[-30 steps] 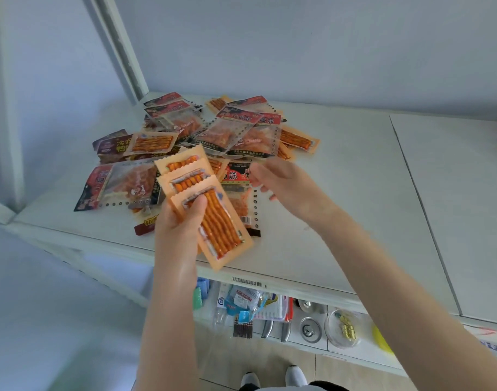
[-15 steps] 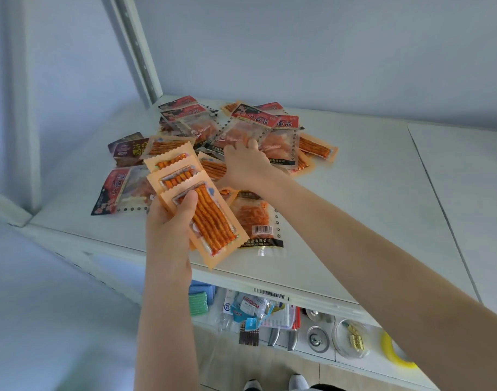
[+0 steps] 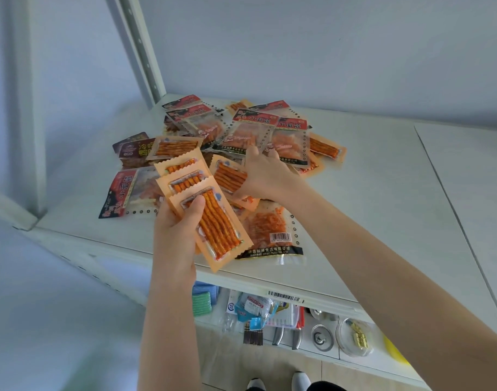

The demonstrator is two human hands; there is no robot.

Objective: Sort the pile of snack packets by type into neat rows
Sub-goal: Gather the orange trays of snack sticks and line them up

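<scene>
snack packets mostly lie heaped on the white shelf, no rows laid that i see; my left hand clasps three orange stick packets fanned, my right hand pinches another orange packet in the pile.

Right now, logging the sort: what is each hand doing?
Left hand: closed on a fan of orange stick packets.
Right hand: gripping another orange packet in the pile.

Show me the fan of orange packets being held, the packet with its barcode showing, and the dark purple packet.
fan of orange packets (image 3: pixel 213 224): head view, front packet's clear window.
barcode packet (image 3: pixel 272 224): head view, orange middle.
dark purple packet (image 3: pixel 134 150): head view, printed face.
</scene>
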